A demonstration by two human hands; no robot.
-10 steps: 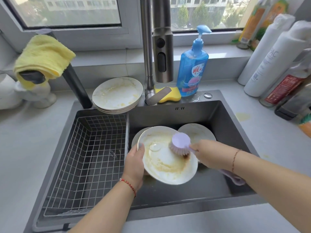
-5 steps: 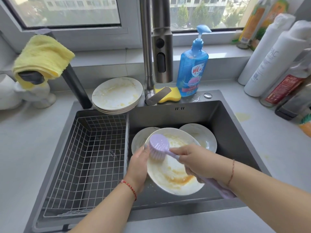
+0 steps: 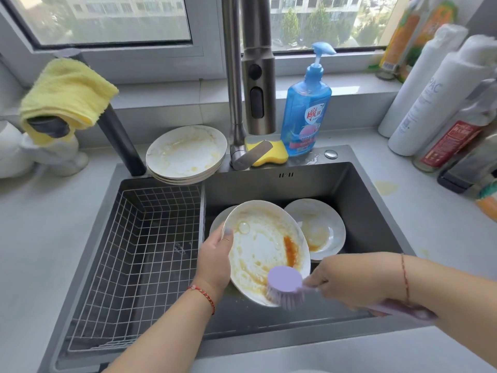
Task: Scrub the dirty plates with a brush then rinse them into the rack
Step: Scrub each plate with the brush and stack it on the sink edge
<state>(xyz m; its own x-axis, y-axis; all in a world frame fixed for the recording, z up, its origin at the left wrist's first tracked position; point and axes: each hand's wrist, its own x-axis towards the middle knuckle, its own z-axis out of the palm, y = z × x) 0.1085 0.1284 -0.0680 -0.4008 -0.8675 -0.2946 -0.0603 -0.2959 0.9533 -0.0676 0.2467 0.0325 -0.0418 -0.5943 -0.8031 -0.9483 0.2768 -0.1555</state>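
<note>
Nearest the camera, the right hand [image 3: 347, 285] came in from 4 o'clock with its fingers curled round the handle of a lilac brush [image 3: 285, 288]. The brush's round head pressed bristles-down against the lower rim of a dirty plate [image 3: 263, 246], at about 5 o'clock on that plate. The handle's far end stuck out behind the wrist.

The left hand [image 3: 215, 261] reached in from 7 o'clock and gripped the plate's left edge, thumb laid on the inner face near the rim. The plate was tilted, its face turned up toward the camera, held above the floor of the dark sink [image 3: 349, 189]. Its surface was smeared with yellowish film and carried an orange-red streak toward 3 o'clock.

At 9 o'clock from the held plate, a wire rack [image 3: 139, 254] filled the sink's left part. Behind the held plate, a second plate [image 3: 322, 227] lay in the basin at 2 o'clock, stained orange near its middle; the edge of a third plate [image 3: 216, 224] showed at 10 o'clock, mostly hidden.

Farther back, a stack of soiled plates [image 3: 187, 153] sat on the sink's rear ledge at 11 o'clock. The steel faucet [image 3: 247, 76] rose at 12 o'clock, with a yellow sponge [image 3: 269, 154] at its foot and a blue soap bottle [image 3: 306, 109] just beside it. A yellow cloth [image 3: 67, 90] hung at far 10 o'clock, and white bottles [image 3: 435, 90] stood on the tabletop [image 3: 430, 219] at 2 o'clock.
</note>
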